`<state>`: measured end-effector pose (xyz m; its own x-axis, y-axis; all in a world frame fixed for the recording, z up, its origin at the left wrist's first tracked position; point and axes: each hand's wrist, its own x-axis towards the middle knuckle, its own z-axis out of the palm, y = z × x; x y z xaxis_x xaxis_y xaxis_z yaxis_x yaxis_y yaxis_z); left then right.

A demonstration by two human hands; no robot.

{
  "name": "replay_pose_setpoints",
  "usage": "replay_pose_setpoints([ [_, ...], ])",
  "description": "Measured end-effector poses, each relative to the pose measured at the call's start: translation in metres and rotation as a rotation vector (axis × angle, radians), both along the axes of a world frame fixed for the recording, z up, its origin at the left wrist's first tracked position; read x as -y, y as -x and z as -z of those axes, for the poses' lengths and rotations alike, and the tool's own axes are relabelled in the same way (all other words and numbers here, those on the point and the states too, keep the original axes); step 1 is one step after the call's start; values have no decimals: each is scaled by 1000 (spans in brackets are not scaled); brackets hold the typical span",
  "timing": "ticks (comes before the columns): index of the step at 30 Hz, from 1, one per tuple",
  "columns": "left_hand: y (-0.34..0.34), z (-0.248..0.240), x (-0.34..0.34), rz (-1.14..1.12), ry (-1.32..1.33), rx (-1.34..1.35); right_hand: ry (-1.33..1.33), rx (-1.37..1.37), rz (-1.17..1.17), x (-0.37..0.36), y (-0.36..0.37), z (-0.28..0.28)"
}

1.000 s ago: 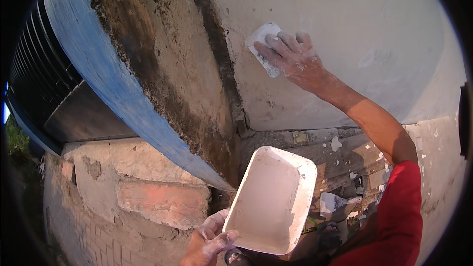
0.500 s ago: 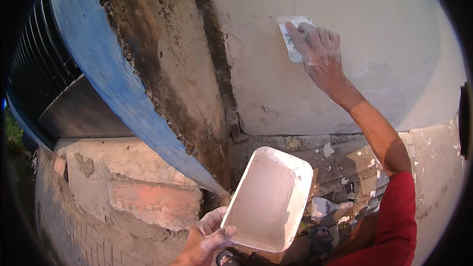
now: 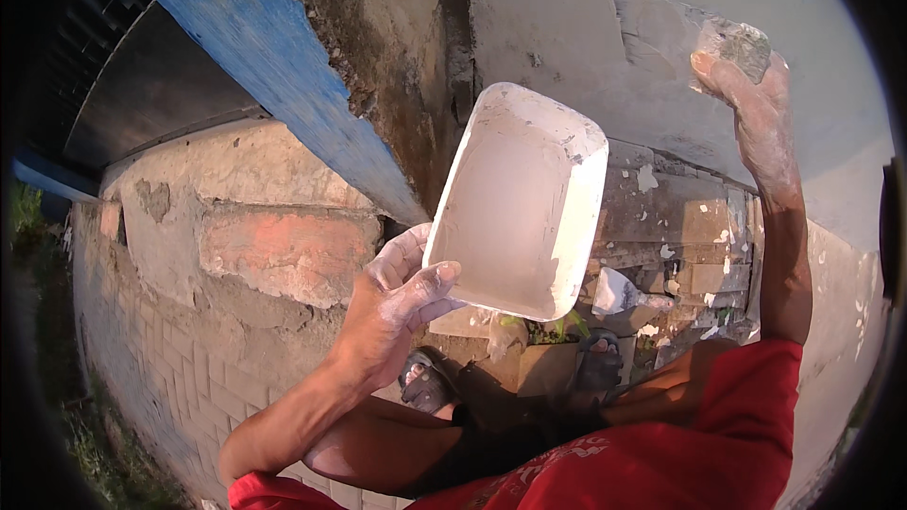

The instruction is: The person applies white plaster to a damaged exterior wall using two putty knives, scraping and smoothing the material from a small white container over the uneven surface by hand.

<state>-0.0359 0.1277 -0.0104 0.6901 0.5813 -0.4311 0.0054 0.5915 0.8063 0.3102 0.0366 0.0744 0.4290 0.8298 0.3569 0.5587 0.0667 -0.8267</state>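
Note:
My left hand (image 3: pixel 392 297) grips the near left corner of a white rectangular plastic tray (image 3: pixel 587 236), with my thumb over its rim. Pale, smooth putty coats the tray's bottom. At the upper right, my right hand (image 3: pixel 763 118) holds a small flat filling blade (image 3: pixel 739 49) smeared with grey-white paste. The blade is up against the pale grey wall (image 3: pixel 557 47) or very close to it. A damp-looking putty streak (image 3: pixel 652 30) runs across the wall to the left of the blade. White residue covers the fingers of both hands.
A rough pillar with a blue-painted face (image 3: pixel 274 57) stands left of the wall. Beyond my left hand lies a ledge with exposed red brick (image 3: pixel 283 246). Scraps and a white-smeared flat piece (image 3: pixel 614 293) litter the ground near my sandalled feet (image 3: pixel 425 382). Block paving (image 3: pixel 208 387) extends left.
My right hand has shifted right along the wall and turned its blade, and a putty streak now shows there. The view has tilted downward; the tray appears higher in it, still in my left hand.

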Motion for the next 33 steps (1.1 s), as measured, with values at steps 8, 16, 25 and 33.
replay_pose_setpoints([
  [8, -11, 10, 4, 2, -50, 37, 373, 785, -315, -26, 57, 38],
  [16, -16, 10, 5, 23, -113, -7, 399, 895, -142, -57, 77, 66],
  [25, -14, 11, -1, 42, -149, 60, 188, 962, -212, -66, 97, 89],
  [33, -19, 20, -9, 29, -171, 40, 119, 991, -542, -36, 120, 94],
])
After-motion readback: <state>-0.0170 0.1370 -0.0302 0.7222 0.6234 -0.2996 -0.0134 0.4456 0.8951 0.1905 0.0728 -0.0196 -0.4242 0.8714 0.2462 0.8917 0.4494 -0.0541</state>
